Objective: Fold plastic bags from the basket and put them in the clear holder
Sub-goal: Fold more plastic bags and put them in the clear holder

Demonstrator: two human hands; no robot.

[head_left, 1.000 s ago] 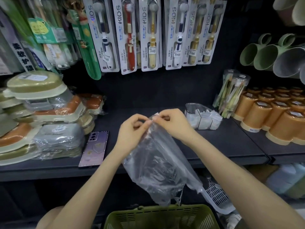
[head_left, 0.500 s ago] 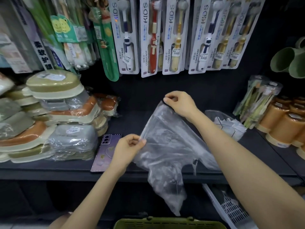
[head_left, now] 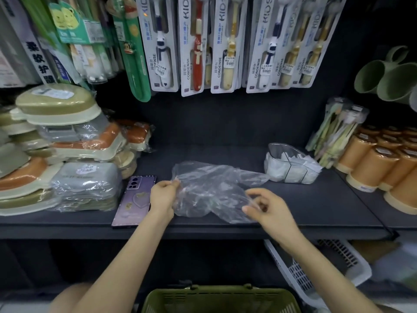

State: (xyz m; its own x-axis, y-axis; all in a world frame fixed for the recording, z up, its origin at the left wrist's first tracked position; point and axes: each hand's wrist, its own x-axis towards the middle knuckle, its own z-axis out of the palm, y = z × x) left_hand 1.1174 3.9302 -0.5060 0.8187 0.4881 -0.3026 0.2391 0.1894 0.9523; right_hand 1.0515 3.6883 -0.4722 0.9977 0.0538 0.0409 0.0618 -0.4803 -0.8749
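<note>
On the shelf [head_left: 316,199], hands [head_left: 163,195] [head_left: 268,206] pinch the bag [head_left: 214,186].

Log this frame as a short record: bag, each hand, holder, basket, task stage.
bag: clear plastic bag lies spread, crumpled, on the dark shelf
left hand: pinches the bag's left edge
right hand: pinches its near right corner
holder: clear holder stands right of the bag, folded white bags inside
basket: green basket below the shelf, contents hidden
stage: bag not yet folded

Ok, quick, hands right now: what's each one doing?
Left hand: pinches the plastic bag at its left edge.
Right hand: pinches the bag's near right edge.
</note>
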